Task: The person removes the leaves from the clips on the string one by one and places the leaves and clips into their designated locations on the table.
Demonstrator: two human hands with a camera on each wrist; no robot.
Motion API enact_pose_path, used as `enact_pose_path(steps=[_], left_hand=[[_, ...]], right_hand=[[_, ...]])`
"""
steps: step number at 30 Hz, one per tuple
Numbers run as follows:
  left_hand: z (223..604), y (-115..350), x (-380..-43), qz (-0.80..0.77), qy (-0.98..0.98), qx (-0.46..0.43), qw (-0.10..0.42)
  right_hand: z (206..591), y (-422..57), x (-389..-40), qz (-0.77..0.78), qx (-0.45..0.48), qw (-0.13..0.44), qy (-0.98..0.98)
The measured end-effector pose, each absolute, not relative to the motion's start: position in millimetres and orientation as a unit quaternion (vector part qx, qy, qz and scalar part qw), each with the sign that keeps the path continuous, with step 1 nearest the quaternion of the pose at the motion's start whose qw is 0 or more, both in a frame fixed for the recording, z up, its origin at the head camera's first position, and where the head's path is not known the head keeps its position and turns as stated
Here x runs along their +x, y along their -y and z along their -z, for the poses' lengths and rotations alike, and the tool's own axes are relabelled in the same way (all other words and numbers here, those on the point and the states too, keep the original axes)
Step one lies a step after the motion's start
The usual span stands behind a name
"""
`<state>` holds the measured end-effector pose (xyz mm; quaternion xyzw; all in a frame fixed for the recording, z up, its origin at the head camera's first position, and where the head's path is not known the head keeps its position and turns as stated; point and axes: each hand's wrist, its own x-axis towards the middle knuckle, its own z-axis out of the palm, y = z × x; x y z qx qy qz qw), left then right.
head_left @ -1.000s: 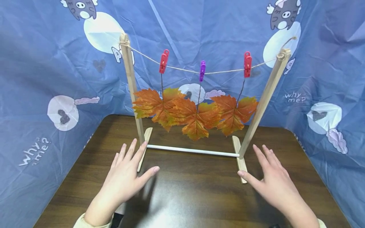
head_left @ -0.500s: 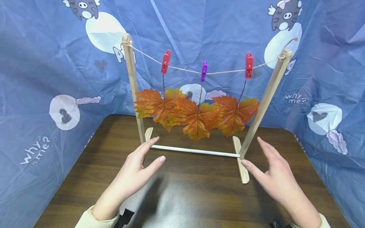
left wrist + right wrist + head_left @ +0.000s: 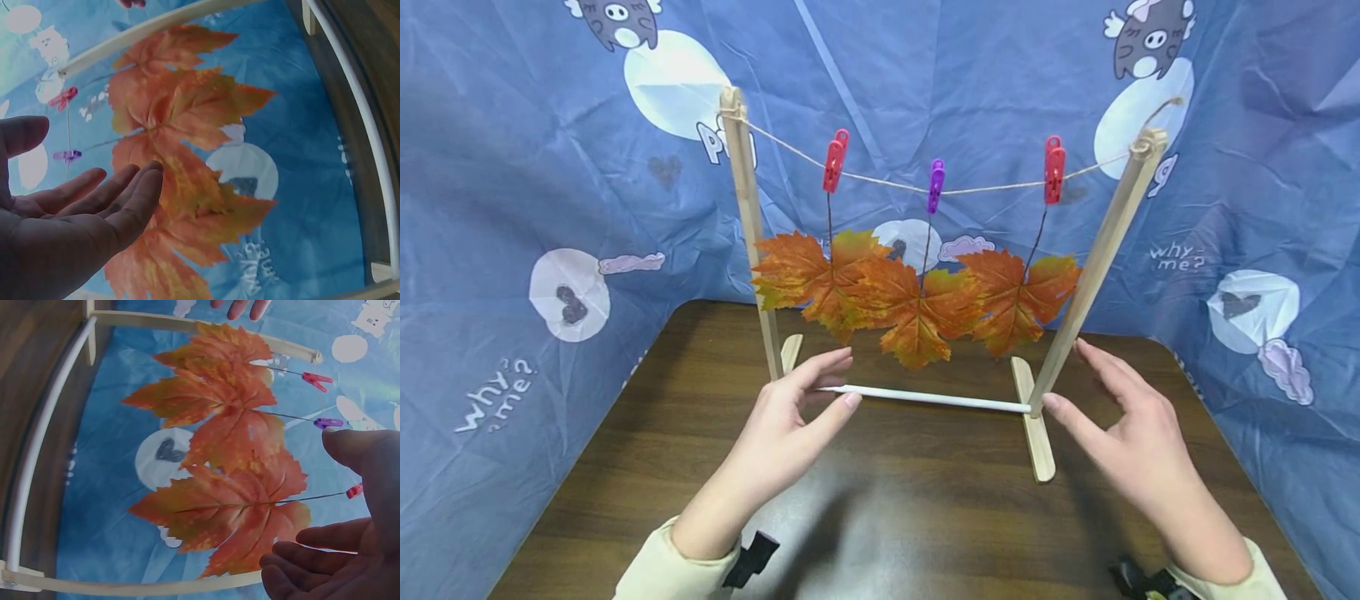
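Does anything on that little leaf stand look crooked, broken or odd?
Nothing looks broken or spilled. The string sags toward the middle, and its loose end sticks up untidily above the right-hand post. The purple clip is the odd one out, hanging between two red clips.

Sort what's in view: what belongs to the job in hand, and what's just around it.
Part of the job, it seems:
- wooden posts and feet
- white rod
- string
- two red pegs
- purple peg
- three orange leaves

Just around it:
- table
- blue printed cloth
- black wrist gear
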<state>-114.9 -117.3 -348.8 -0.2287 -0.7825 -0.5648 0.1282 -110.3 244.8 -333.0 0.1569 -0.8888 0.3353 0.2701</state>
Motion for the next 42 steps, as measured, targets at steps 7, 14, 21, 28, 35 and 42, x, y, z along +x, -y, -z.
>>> enact_pose_path(steps=[7, 14, 21, 28, 35, 42], left_hand=[[336, 101, -119, 0.576, 0.774, -0.237, 0.113], [325, 86, -125, 0.601, 0.753, -0.245, 0.109], [315, 72, -132, 0.612, 0.741, -0.248, 0.126], [303, 60, -140, 0.611, 0.737, -0.261, 0.125], [289, 53, -151, 0.629, 0.718, -0.267, 0.13], [278, 42, -156, 0.629, 0.718, -0.276, 0.111]], right_hand=[[318, -241, -116, -0.35, 0.178, 0.295, 0.871], [299, -236, -120, -0.393, 0.171, 0.295, 0.854], [275, -237, -126, -0.449, 0.154, 0.274, 0.837], [251, -234, -130, -0.496, 0.178, 0.272, 0.805], [234, -231, -140, -0.486, 0.197, 0.287, 0.802], [220, -230, -150, -0.483, 0.207, 0.297, 0.797]])
